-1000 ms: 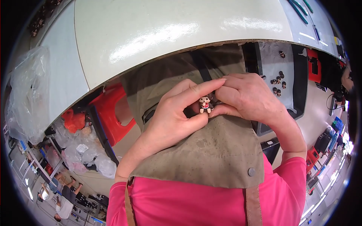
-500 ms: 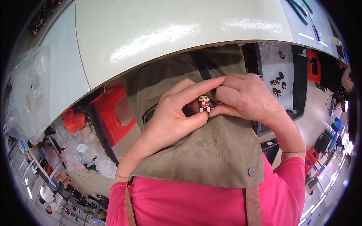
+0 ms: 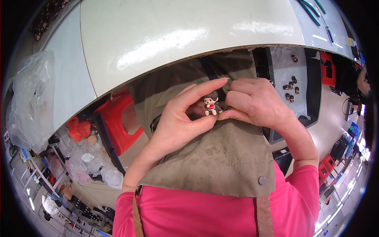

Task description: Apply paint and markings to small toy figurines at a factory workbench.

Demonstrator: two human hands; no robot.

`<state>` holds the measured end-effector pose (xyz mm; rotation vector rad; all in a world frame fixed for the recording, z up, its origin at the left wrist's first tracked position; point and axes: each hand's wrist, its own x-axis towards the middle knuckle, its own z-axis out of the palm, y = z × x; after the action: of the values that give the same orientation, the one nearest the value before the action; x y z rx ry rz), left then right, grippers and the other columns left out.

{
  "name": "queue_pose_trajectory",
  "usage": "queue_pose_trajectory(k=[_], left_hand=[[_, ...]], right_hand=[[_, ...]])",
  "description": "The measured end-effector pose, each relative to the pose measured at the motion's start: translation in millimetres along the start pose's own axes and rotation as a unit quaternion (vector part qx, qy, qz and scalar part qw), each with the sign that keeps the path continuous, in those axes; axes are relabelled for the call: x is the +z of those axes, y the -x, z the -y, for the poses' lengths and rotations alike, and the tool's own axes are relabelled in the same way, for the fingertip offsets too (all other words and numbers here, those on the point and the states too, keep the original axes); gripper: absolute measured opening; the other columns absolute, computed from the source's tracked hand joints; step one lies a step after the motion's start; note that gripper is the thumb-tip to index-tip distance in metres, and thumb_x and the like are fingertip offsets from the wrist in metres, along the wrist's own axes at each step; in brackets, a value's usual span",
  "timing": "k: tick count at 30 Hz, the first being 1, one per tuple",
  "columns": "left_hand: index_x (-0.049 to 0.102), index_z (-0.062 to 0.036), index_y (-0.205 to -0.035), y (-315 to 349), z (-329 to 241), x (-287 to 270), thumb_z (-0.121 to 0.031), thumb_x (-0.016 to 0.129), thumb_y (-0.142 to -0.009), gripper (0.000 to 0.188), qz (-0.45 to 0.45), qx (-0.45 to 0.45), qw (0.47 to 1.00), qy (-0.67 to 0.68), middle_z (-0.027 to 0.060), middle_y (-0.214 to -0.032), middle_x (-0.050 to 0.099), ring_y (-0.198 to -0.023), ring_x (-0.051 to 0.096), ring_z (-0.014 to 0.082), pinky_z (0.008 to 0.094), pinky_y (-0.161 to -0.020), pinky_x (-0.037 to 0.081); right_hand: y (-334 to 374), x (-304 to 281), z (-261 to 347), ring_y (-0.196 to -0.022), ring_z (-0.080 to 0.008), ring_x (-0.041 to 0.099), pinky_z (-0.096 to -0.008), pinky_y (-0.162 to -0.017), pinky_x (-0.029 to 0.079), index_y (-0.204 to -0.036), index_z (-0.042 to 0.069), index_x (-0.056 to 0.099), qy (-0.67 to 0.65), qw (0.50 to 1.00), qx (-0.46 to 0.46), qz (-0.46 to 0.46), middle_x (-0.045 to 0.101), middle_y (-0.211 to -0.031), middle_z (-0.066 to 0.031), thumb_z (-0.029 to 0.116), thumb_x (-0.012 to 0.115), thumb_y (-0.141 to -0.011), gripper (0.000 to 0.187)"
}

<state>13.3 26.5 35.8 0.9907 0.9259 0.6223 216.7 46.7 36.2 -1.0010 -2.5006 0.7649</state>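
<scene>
My left hand is curled around a small figurine with brown hair, a pale face and body and a red patch on its front. Its thumb lies by the figurine's feet, and the index finger arches over the head. Close by on the right, my right hand is closed, thumb against bent fingers. A thin dark sliver shows at its thumb tip beside the figurine; what it belongs to is hidden. Both hands are above the brown apron on my lap.
A pale worktable curves ahead, with green-handled pliers at its far right. To the right, a black tray with a white liner holds several similar figurines. A red stool and clear plastic bags are at left.
The figurine has shifted slightly left and turned, so more of its hair and side shows. My left hand has opened a little around it; my right hand has barely moved.
</scene>
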Motion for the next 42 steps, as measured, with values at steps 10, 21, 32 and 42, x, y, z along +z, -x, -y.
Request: queue_pose_trajectory(k=[10,21,32,42], left_hand=[[0.038,-0.0096,-0.136,-2,-6,-10,-0.002,0.057,-0.084,0.056,0.012,-0.015,0.984,0.176,0.0043,-0.104,0.053,-0.088,0.051,0.0082,0.0219,-0.073,0.045],[0.034,-0.0111,-0.134,-7,6,-18,-0.024,0.050,-0.094,0.045,0.021,0.022,0.936,0.350,0.0112,-0.106,0.051,-0.084,0.053,0.0153,0.0271,-0.072,0.047],[0.031,-0.0097,-0.136,-4,7,-25,-0.029,0.047,-0.095,0.048,0.028,0.043,0.928,0.368,0.0122,-0.108,0.051,-0.086,0.053,0.0171,0.0299,-0.074,0.048],[0.030,-0.0116,-0.138,-3,4,-25,-0.025,0.044,-0.096,0.045,0.043,0.037,0.921,0.384,0.0077,-0.118,0.049,-0.093,0.055,0.0128,0.0279,-0.084,0.046]], right_hand=[[6,13,4,-0.060,-0.0183,0.044,-0.0274,-0.056,0.037,-0.082,0.003,0.050,-0.273,0.942,0.138,-0.140,0.050,-0.070,-0.0067,0.017,0.055,-0.089,0.016],[1,24,12,-0.062,-0.0171,0.045,-0.0269,-0.058,0.038,-0.084,0.003,0.049,-0.308,0.924,0.156,-0.164,0.051,-0.072,-0.0065,0.012,0.055,-0.088,0.012],[-5,23,20,-0.063,-0.0170,0.046,-0.0267,-0.059,0.038,-0.083,0.003,0.049,-0.307,0.928,0.160,-0.138,0.052,-0.072,-0.0063,0.010,0.056,-0.087,0.011],[-7,24,22,-0.063,-0.0172,0.046,-0.0270,-0.059,0.038,-0.083,0.002,0.050,-0.294,0.935,0.156,-0.122,0.053,-0.073,-0.0063,0.009,0.056,-0.087,0.010]])
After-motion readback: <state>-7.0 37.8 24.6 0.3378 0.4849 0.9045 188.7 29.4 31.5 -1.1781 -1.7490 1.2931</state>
